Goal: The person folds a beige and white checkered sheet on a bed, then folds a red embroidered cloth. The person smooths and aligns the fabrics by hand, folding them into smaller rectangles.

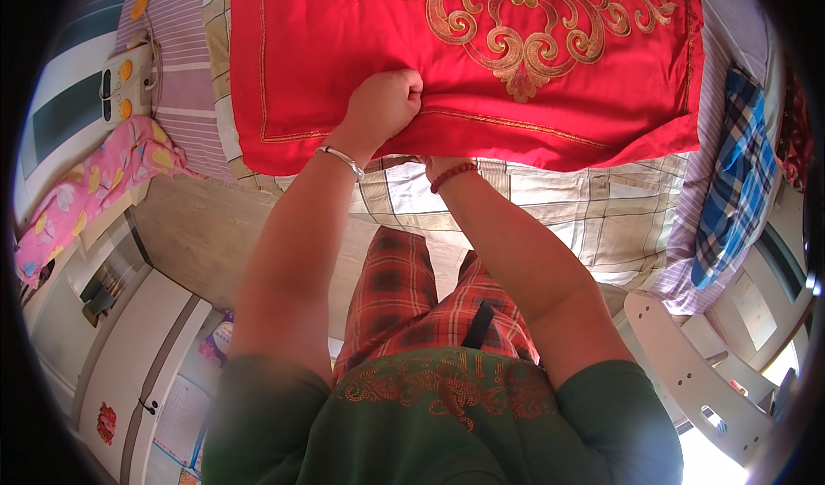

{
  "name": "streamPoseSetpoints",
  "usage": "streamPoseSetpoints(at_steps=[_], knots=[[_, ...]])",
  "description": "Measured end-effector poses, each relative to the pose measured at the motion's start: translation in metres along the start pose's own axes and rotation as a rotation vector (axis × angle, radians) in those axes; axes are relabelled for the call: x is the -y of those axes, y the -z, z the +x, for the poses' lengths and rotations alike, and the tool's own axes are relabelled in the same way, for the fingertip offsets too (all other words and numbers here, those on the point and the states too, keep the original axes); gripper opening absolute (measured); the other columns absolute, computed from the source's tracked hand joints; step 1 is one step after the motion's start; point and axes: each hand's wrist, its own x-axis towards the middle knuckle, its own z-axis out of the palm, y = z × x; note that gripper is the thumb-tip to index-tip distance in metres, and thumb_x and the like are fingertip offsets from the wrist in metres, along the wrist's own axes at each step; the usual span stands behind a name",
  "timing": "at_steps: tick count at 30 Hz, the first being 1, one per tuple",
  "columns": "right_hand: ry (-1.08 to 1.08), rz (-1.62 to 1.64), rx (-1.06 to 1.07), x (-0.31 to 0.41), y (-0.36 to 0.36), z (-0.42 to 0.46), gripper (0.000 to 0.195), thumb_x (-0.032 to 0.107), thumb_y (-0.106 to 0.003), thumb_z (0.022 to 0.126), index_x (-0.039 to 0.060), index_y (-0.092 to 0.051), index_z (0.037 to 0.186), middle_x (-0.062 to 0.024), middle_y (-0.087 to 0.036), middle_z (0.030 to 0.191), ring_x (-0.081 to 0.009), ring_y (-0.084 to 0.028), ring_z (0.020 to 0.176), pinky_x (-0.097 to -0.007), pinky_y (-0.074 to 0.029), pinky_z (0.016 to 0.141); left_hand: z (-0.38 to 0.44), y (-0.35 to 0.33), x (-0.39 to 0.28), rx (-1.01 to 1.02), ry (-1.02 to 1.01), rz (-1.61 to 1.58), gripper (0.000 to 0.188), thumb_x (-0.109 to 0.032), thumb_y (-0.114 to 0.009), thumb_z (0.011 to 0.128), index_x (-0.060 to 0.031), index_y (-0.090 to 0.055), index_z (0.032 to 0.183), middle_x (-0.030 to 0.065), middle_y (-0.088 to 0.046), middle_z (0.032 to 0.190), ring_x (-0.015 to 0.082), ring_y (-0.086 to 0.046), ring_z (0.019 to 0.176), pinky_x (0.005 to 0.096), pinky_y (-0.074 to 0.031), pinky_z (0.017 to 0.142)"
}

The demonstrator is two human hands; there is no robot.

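Note:
A red cloth (322, 47) with gold scroll embroidery is spread over a checked beige cover (599, 201) on the bed before me. My left hand (387, 101), with a silver bangle at its wrist, is closed in a fist on the red fabric near its front border, and creases run out beside it. Under the cloth's near edge reaches my right hand (438, 165), wearing a red bead bracelet (454, 174). The cloth hides most of that hand, its fingers included. At the right front corner the red fabric is folded over.
A blue plaid cloth (735, 182) lies at the bed's right side. On the left are a pink patterned cloth (97, 188) and a white device with orange knobs (126, 85) and a cord. A white cabinet (135, 369) and a pale panel with holes (696, 375) flank me.

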Motion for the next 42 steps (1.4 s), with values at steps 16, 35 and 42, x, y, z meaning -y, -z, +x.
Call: streamPoseSetpoints(at_steps=[16, 35, 42], knots=[[-0.005, -0.004, -0.006, -0.003, -0.001, -0.003, 0.018, 0.017, -0.056, 0.084, 0.0083, -0.055, 0.099, -0.0067, -0.062, 0.084, -0.0141, -0.058, 0.066, -0.0256, -0.046, 0.05, 0.002, 0.015, -0.006, 0.016, -0.059, -0.02, 0.005, -0.005, -0.055, 0.069, -0.0042, -0.054, 0.074, 0.0111, -0.057, 0.068, 0.0269, -0.056, 0.063, 0.0352, -0.043, 0.056], [-0.009, -0.015, 0.064, 0.013, 0.0, 0.017, 0.017, 0.017, -0.056, 0.084, 0.008, -0.055, 0.098, -0.0069, -0.062, 0.082, -0.0142, -0.058, 0.064, -0.0256, -0.045, 0.049, 0.008, 0.042, -0.014, 0.058, -0.016, -0.31, 0.006, -0.002, -0.054, 0.065, -0.0025, -0.048, 0.065, 0.0069, -0.049, 0.055, 0.0138, -0.045, 0.049, 0.0284, -0.037, 0.047], [-0.011, -0.018, 0.059, 0.012, 0.001, 0.02, 0.017, 0.016, -0.056, 0.083, 0.0079, -0.055, 0.098, -0.0069, -0.062, 0.082, -0.0142, -0.058, 0.063, -0.0256, -0.045, 0.048, 0.015, 0.047, -0.006, -0.014, -0.018, -0.428, 0.009, 0.003, -0.051, 0.07, -0.004, -0.047, 0.068, -0.0039, -0.041, 0.061, 0.0035, -0.038, 0.057, 0.0205, -0.033, 0.05]])
